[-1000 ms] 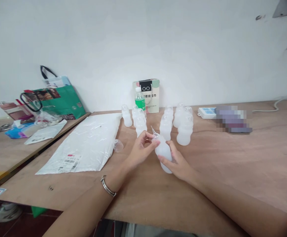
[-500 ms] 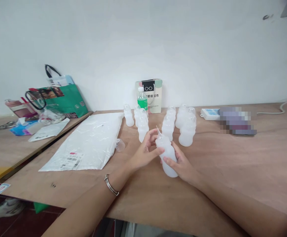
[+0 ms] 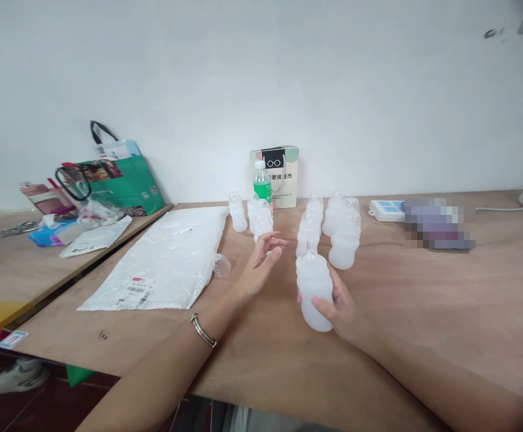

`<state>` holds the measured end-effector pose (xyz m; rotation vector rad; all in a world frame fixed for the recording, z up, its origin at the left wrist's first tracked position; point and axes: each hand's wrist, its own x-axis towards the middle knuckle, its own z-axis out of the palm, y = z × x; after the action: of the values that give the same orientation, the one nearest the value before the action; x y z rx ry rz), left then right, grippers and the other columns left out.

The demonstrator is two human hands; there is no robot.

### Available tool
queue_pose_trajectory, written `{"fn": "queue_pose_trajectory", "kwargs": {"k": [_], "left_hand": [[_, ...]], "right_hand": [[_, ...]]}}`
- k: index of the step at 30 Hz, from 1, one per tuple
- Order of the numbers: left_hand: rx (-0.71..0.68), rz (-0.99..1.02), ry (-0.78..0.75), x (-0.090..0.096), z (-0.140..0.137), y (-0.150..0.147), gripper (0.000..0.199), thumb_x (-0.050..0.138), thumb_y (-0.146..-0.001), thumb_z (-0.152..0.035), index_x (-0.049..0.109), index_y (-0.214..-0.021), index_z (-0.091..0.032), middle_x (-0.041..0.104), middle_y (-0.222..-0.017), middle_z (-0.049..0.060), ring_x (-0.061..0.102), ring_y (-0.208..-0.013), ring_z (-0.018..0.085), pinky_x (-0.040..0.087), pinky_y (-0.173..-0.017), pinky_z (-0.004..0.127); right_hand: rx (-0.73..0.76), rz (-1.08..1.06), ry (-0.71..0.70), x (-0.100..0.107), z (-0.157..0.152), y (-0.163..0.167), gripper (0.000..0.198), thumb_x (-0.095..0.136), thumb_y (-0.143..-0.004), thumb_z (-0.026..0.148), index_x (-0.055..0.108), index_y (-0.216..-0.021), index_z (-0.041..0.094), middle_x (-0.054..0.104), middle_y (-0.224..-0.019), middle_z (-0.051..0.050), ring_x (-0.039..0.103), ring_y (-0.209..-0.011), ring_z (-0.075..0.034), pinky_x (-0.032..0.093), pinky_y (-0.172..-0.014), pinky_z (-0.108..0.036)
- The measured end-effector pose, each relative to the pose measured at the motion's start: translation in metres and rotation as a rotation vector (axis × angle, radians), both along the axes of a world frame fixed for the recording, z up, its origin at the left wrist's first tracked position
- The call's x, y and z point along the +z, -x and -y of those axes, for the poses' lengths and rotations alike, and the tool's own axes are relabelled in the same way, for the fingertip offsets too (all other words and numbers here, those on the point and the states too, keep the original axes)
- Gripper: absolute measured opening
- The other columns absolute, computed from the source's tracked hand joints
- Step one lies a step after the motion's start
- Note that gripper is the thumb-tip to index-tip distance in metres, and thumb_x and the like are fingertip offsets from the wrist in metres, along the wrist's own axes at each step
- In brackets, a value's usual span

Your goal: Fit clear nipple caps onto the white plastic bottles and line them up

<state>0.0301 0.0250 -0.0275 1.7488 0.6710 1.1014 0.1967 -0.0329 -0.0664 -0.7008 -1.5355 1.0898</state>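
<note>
My right hand (image 3: 339, 306) is wrapped round a frosted white squeeze bottle (image 3: 315, 291) with a thin clear nozzle on top, a little tilted above the table. To its left, my left hand (image 3: 264, 261) hangs open with nothing in it, fingers stretched to the right and apart from the bottle. A loose clear dome cap (image 3: 222, 265) lies on the table left of my left hand. Behind the hands stand several similar bottles with clear caps, among them a bottle at the right (image 3: 345, 243) and a bottle at the left (image 3: 238, 213).
On the left lies a white plastic mailing bag (image 3: 167, 252). A green-labelled drink bottle (image 3: 262, 183) and a paper bag (image 3: 288, 180) stand by the wall. A white power strip (image 3: 386, 210) is at the right. Across a gap, the left table holds a green bag (image 3: 142, 183).
My left hand has let go of the bottle's neck and moved left, its fingers opening. My right hand keeps the bottle, now slightly more upright and lower.
</note>
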Motion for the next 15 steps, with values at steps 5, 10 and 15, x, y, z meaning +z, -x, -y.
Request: {"fn": "queue_pose_trajectory", "kwargs": {"k": [5, 10, 15], "left_hand": [[-0.149, -0.028, -0.071, -0.002, 0.000, 0.000, 0.066, 0.058, -0.073, -0.054, 0.034, -0.126, -0.023, 0.048, -0.119, 0.012, 0.045, -0.112, 0.025, 0.037, -0.092, 0.039], [-0.040, -0.038, -0.069, -0.002, -0.001, 0.003, 0.056, 0.041, -0.081, -0.060, 0.040, -0.122, -0.022, 0.048, -0.118, 0.012, 0.043, -0.115, 0.025, 0.035, -0.093, 0.040], [-0.189, 0.013, -0.074, -0.003, 0.011, -0.005, 0.074, 0.058, -0.070, -0.060, 0.034, -0.127, -0.020, 0.047, -0.122, 0.014, 0.045, -0.114, 0.026, 0.036, -0.094, 0.039]], "right_hand": [[-0.028, 0.127, 0.009, 0.002, 0.002, 0.001, 0.034, 0.055, -0.081, 0.039, 0.040, -0.107, 0.022, 0.051, -0.087, -0.002, 0.047, -0.067, -0.013, 0.041, -0.060, -0.027], [-0.049, 0.086, 0.025, 0.000, 0.000, 0.002, 0.039, 0.053, -0.081, 0.041, 0.037, -0.112, 0.024, 0.049, -0.086, -0.001, 0.047, -0.068, -0.013, 0.041, -0.060, -0.027], [-0.039, 0.227, 0.065, 0.001, 0.000, 0.003, 0.032, 0.053, -0.082, 0.038, 0.040, -0.107, 0.022, 0.050, -0.087, -0.001, 0.049, -0.076, -0.015, 0.042, -0.067, -0.028]]}}
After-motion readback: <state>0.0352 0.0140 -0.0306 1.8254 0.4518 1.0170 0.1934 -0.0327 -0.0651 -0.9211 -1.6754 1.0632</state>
